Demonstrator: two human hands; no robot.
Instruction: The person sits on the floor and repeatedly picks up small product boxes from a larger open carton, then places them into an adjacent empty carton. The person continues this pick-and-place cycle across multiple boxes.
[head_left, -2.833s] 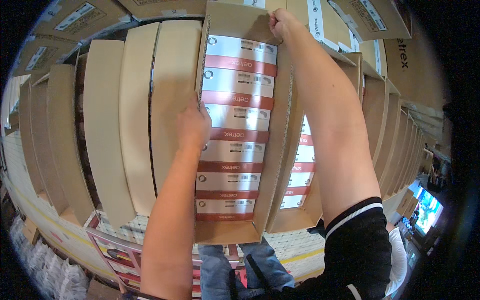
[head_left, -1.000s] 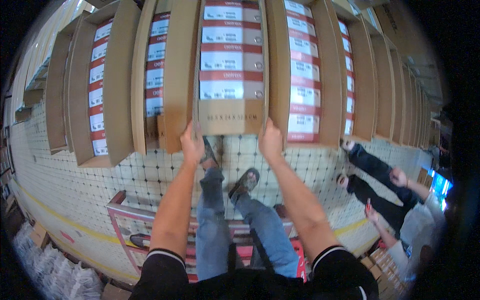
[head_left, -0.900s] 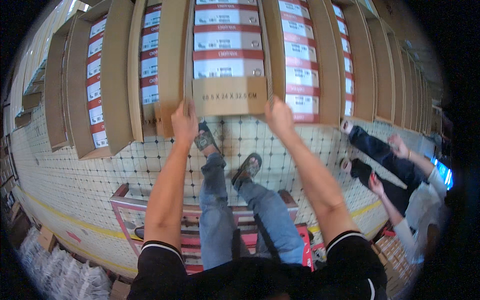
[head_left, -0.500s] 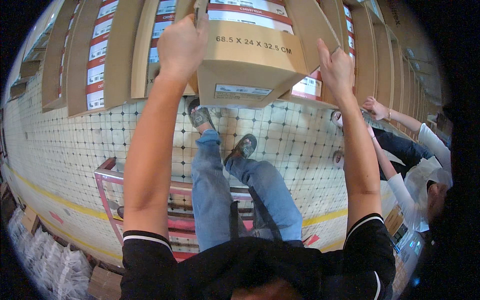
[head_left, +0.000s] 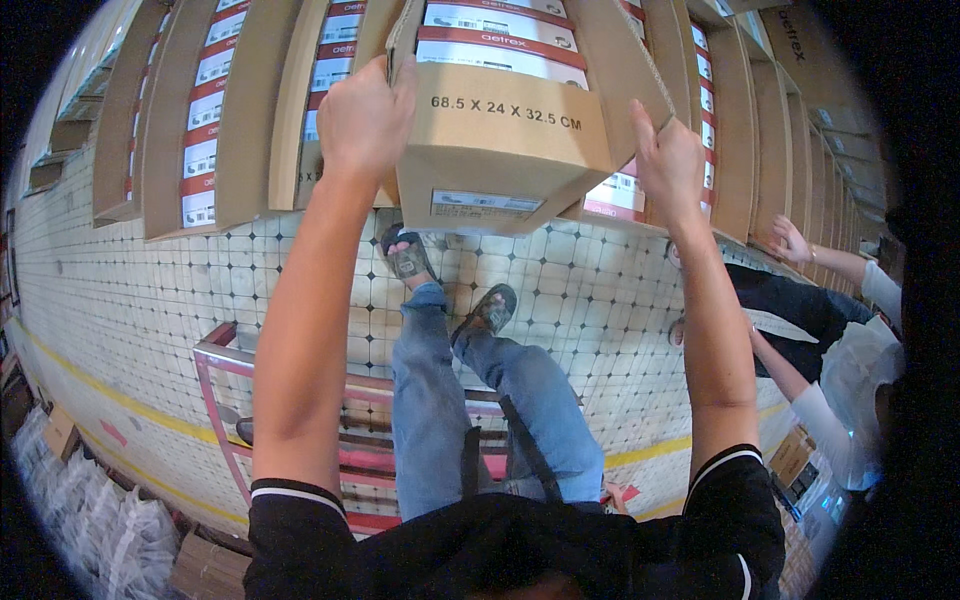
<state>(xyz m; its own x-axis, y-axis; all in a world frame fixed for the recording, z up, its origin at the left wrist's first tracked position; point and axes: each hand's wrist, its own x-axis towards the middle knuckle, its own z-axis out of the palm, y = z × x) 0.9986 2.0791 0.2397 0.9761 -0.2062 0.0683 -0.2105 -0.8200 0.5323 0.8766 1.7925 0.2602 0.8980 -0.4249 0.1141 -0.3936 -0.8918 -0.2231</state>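
Observation:
In front of me is an open-topped brown cardboard carton (head_left: 490,165) with a printed front panel and a white label low on it. Several white and red boxes (head_left: 500,48) are packed inside. My left hand (head_left: 364,122) is closed over the carton's left edge. On the other side, my right hand (head_left: 670,165) grips the right edge, its thumb pointing up along the cardboard. The fingertips of both hands are partly hidden behind the carton walls.
More open cartons (head_left: 248,130) of similar boxes stand in a row on both sides. A metal-framed rack with red parts (head_left: 225,355) is behind my legs. At right, a co-worker's hand (head_left: 790,240) reaches toward the cartons. Plastic-wrapped goods (head_left: 100,500) lie at lower left.
The row of cartons, and the carton in my hands, sit slightly lower in view. My grip is the same. The co-worker's hand has moved right and its fingers have spread.

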